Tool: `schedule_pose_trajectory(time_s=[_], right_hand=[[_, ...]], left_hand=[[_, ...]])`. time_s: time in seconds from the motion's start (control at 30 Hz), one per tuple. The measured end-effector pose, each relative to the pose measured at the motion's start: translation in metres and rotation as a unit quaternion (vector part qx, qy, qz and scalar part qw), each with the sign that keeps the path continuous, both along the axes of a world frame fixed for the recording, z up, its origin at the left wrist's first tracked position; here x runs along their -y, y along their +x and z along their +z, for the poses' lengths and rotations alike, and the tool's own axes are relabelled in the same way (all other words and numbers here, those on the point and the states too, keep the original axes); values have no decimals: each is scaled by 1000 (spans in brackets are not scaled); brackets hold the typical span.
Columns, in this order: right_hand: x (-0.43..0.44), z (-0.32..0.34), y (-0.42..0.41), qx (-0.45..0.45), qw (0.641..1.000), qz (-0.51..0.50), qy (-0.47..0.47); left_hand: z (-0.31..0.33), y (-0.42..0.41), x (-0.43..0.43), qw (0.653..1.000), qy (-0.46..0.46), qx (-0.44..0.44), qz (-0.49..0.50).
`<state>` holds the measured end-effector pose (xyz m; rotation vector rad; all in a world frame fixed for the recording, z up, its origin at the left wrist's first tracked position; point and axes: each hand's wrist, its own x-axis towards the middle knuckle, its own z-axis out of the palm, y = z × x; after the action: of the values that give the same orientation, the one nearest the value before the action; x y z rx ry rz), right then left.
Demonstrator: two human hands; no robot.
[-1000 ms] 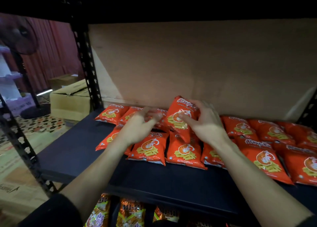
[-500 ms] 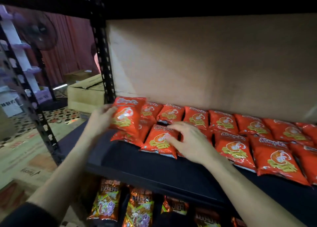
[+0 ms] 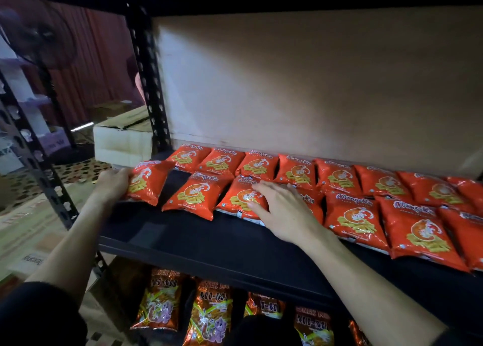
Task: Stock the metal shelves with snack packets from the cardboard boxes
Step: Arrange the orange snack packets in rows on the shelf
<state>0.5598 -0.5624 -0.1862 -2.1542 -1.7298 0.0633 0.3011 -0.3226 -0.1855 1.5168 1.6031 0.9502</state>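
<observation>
Two rows of red snack packets (image 3: 350, 215) lie on the dark metal shelf (image 3: 198, 243). My left hand (image 3: 112, 185) grips the left edge of the leftmost packet (image 3: 149, 182), which sits tilted at the shelf's left end. My right hand (image 3: 283, 209) rests flat with spread fingers on a front-row packet (image 3: 239, 196). Between the two lies another front-row packet (image 3: 197, 195), untouched. A cardboard box (image 3: 122, 139) stands on the floor behind the shelf's left post.
A black perforated upright (image 3: 150, 84) marks the shelf's left corner. A brown board (image 3: 313, 84) backs the shelf. The lower shelf holds several orange snack packets (image 3: 211, 317). A standing fan (image 3: 39, 45) and flattened cardboard (image 3: 23, 230) are on the floor at left.
My left hand has carried its packet down and left to the shelf's left end. My right hand moved from the back-row packets to a front-row packet. The view shifted left.
</observation>
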Motion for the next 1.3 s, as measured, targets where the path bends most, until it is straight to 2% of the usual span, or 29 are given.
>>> schedule_pose_trajectory(time_s=[0.17, 0.33, 0.47, 0.53, 0.6, 0.7, 0.77, 0.83, 1.03, 1.3], right_hand=[[1, 2, -2, -26, 1000, -8, 9], [4, 2, -3, -38, 999, -11, 18], [3, 1, -2, -54, 998, -3, 39], [3, 1, -1, -59, 997, -6, 50], [3, 1, -1, -60, 996, -8, 60], [4, 1, -3, -56, 997, -15, 51], [5, 0, -5, -49, 998, -18, 45], [6, 1, -6, -45, 998, -23, 40], [7, 0, -8, -34, 999, -29, 29], [1, 4, -10, -38, 999, -17, 6]], left_hand=[[3, 9, -2, 992, 29, -112, -56], [4, 20, -6, 966, 65, -234, -85], [-6, 25, -2, 956, 134, -247, -81], [-7, 26, 7, 945, 198, -245, -83], [-5, 28, 20, 930, 267, -223, -121], [-2, 29, 41, 882, 336, -230, -236], [-2, 28, 52, 855, 347, -251, -293], [-6, 29, 60, 842, 332, -282, -319], [-13, 36, 71, 849, 318, -285, -310], [-12, 48, 71, 832, 347, -305, -306]])
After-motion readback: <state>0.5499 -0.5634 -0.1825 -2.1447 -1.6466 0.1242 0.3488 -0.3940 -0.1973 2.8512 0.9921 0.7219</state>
